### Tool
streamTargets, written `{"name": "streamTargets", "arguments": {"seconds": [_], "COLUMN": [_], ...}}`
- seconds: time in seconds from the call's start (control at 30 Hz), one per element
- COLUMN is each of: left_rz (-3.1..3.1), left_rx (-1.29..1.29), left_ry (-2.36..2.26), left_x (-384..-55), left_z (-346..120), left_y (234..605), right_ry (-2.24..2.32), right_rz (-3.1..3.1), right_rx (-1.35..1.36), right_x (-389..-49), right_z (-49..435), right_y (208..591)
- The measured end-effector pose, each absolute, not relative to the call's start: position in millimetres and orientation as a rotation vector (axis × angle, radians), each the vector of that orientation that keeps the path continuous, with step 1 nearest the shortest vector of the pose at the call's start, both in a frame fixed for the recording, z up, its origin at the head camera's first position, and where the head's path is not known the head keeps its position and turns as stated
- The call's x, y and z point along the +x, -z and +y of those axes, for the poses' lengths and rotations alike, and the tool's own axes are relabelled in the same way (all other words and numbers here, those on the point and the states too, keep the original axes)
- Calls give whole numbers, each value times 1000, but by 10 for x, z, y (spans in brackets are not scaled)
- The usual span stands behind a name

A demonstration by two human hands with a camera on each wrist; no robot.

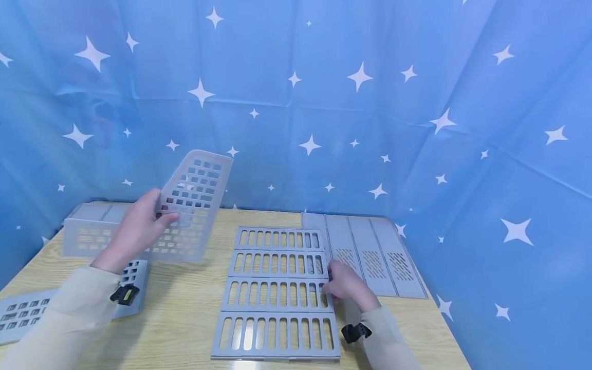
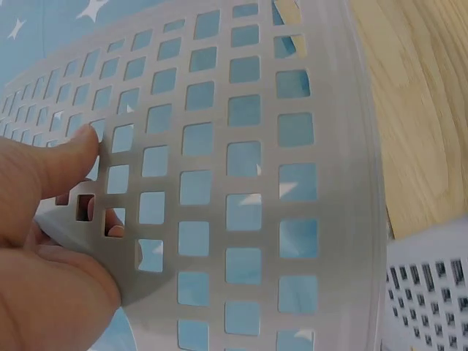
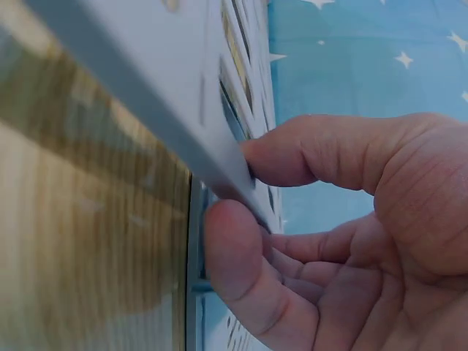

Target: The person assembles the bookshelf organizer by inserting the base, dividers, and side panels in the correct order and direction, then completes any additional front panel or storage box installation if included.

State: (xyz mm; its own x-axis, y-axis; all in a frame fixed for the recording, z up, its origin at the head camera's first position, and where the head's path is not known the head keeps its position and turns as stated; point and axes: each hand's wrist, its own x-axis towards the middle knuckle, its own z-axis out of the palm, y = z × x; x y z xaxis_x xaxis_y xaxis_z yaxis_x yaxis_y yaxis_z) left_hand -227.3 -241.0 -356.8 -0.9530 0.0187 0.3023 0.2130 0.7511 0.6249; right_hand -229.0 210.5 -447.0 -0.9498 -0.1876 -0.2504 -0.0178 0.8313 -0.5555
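Grey grid [image 1: 213, 205] pinched by left hand [image 1: 139, 225], rising rightward toward table's [image 1: 185, 303] far edge, right hand [image 1: 348, 283] pinching slotted panel's [image 1: 277, 279] right edge

The left hand [image 1: 139, 224] grips a perforated panel [image 1: 214, 205] (raised), the right hand [image 1: 347, 282] a slotted panel [image 1: 277, 278].

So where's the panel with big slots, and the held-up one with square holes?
Big-slotted panel [image 1: 279, 278]: head view, band between its middle rows.
Square-holed panel [image 2: 218, 184]: left wrist view, bar between holes.
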Motion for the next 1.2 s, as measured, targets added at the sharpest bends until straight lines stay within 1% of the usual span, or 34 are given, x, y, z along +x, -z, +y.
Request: {"name": "streamTargets", "arguments": {"seconds": [0.4, 0.6, 0.87, 1.2], "left_rz": [-2610, -2589, -2533, -2534], "left_rx": [-257, -270, -265, -213], "left_ry": [1158, 1214, 1357, 1324], "left_x": [-2464, -2638, -2876, -2986], "left_z": [-2046, -1906, -1814, -1860], "left_y": [3675, 3776, 3954, 4068], "right_ry": [832, 801, 796, 826], "right_rz": [2709, 2759, 2869, 2869], "right_rx": [-155, -158, -128, -124], "right_x": [-2149, -2247, -2426, -2421], "right_z": [2262, 2305, 2272, 2228], "right_y": [4448, 4433, 4584, 4607]}}
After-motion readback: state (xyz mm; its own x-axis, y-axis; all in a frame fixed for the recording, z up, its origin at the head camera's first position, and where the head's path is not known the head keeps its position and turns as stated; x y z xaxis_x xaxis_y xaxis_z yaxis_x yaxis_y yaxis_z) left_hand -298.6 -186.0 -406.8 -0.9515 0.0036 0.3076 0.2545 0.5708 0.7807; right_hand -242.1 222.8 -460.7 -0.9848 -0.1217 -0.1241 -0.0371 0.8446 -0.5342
